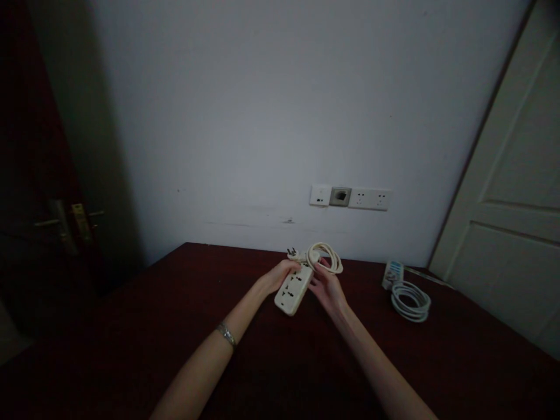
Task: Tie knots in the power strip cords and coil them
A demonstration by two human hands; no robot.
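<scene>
A white power strip (294, 291) is held tilted above the dark red table, its sockets facing up toward me. My left hand (280, 274) grips its far left side, with the thumb on top. Just beyond that hand, the plug (293, 254) shows with its metal prongs pointing up. My right hand (327, 286) is closed around the coiled white cord (331, 256) at the far end of the strip; some of its fingers are hidden behind the strip and cord.
On the right of the dark red table (175, 326) lies a second power strip (392, 274) with a coiled cord (411, 301). Wall outlets (370, 199) sit above the table's back edge. A pale door (520, 192) stands right; a dark door with a handle (61, 224) is left.
</scene>
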